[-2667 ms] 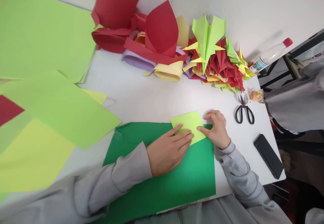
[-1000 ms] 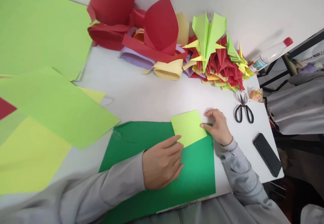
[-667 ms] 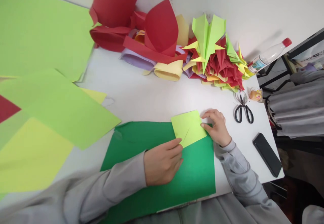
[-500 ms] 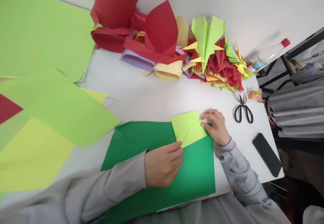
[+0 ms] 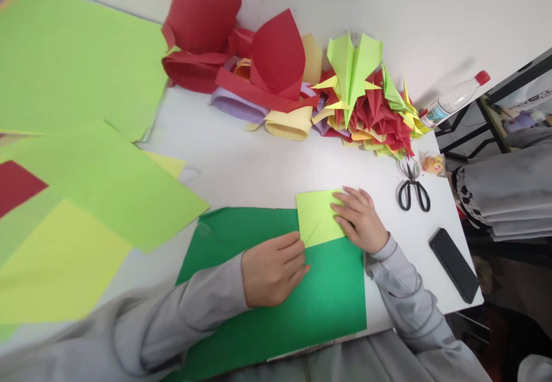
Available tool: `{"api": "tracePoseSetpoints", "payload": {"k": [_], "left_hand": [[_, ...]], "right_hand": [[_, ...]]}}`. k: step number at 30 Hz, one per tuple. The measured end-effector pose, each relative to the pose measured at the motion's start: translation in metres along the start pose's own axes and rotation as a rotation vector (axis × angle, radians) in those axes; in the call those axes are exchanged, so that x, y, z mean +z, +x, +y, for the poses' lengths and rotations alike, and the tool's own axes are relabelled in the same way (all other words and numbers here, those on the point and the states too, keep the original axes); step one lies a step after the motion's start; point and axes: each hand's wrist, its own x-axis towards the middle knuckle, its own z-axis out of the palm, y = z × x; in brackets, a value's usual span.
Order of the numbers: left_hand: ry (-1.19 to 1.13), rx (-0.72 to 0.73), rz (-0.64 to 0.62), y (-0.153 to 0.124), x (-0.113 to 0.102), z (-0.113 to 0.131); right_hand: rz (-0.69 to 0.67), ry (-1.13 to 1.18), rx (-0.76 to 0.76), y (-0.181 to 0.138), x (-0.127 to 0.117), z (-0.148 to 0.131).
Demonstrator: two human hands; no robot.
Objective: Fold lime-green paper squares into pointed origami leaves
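Note:
A small folded light-green paper (image 5: 315,216) lies at the top right corner of a dark green sheet (image 5: 302,307) on the white table (image 5: 259,166). My left hand (image 5: 272,267) rests on the dark green sheet with its fingers curled, pinching the near left corner of the small paper and lifting a flap. My right hand (image 5: 361,220) lies on the paper's right side, fingers stretched out flat and pressing it down.
Large light-green, yellow and red sheets (image 5: 86,163) cover the left. Rolled red, purple and yellow paper (image 5: 259,71) and a heap of folded paper planes (image 5: 366,106) sit at the back. Black scissors (image 5: 413,185), a phone (image 5: 453,264), a small snack packet (image 5: 433,163) and a bottle (image 5: 455,97) lie at the right.
My left hand slid back off the small paper to its near left corner and pinched up a flap. My right hand moved leftward onto the paper, fingers flattening.

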Motion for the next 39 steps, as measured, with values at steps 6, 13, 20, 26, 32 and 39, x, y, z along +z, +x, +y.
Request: {"api": "tracePoseSetpoints", "payload": {"k": [6,13,20,26,32,39], "left_hand": [[0.226,-0.113,0.007,0.002,-0.008,-0.025],[0.346,-0.213,-0.069,-0.001,-0.007,-0.038],[0.234,-0.307,-0.146,-0.008,0.002,-0.033],[0.119,-0.397,-0.199,-0.011,0.003,-0.028],[0.094,-0.406,-0.220,-0.009,0.001,-0.026],[0.057,-0.383,-0.196,-0.006,0.001,-0.022]], "right_hand": [[0.054,-0.038,-0.073,-0.003,-0.007,-0.007],[0.009,0.010,-0.264,-0.005,0.001,-0.034],[0.115,0.088,-0.188,-0.006,0.009,-0.046],[0.280,-0.037,0.233,-0.007,0.011,-0.025],[0.291,-0.033,0.225,-0.008,0.013,-0.030],[0.313,-0.006,-0.217,-0.007,0.016,-0.038]]}}
